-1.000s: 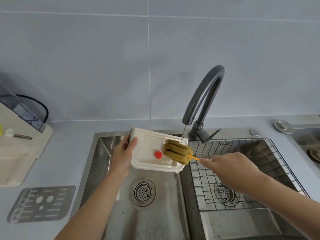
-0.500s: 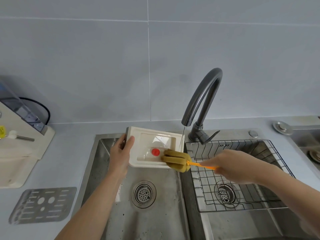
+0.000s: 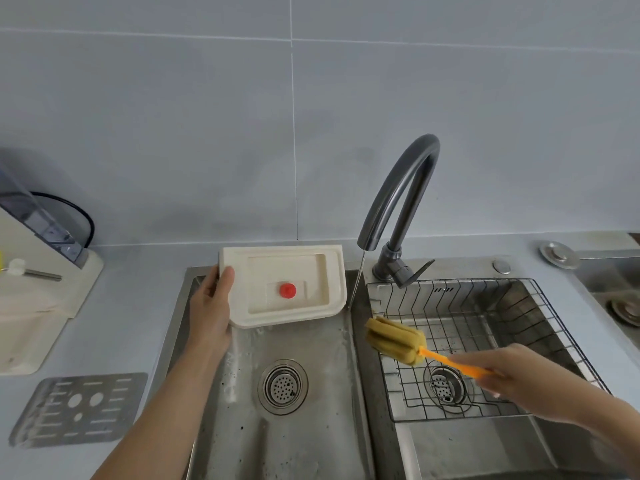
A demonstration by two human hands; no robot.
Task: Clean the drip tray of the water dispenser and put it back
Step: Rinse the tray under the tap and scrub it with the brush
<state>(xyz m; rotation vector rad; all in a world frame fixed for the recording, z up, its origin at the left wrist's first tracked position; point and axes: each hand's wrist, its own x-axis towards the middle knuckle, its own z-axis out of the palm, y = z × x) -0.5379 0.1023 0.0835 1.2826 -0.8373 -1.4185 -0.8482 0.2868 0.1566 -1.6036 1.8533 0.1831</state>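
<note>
My left hand [image 3: 212, 303] grips the left edge of the cream drip tray [image 3: 322, 271], which has a red float [image 3: 287, 290] in its middle. It hangs tilted over the back of the left sink basin [image 3: 242, 427]. A thin water stream [image 3: 356, 282] falls from the dark faucet [image 3: 398, 199] just past the tray's right edge. My right hand [image 3: 509, 377] holds the orange handle of a yellow sponge brush [image 3: 394, 339], whose head hovers over the right basin, apart from the tray.
A wire rack [image 3: 485, 306] sits in the right basin. The perforated metal grille [image 3: 78, 408] lies on the counter at the left, in front of the cream water dispenser [image 3: 31, 306]. A round metal lid [image 3: 558, 254] lies at the far right.
The brush has come off the tray and moved right and down over the right basin. The tray has shifted left, out from under the water stream.
</note>
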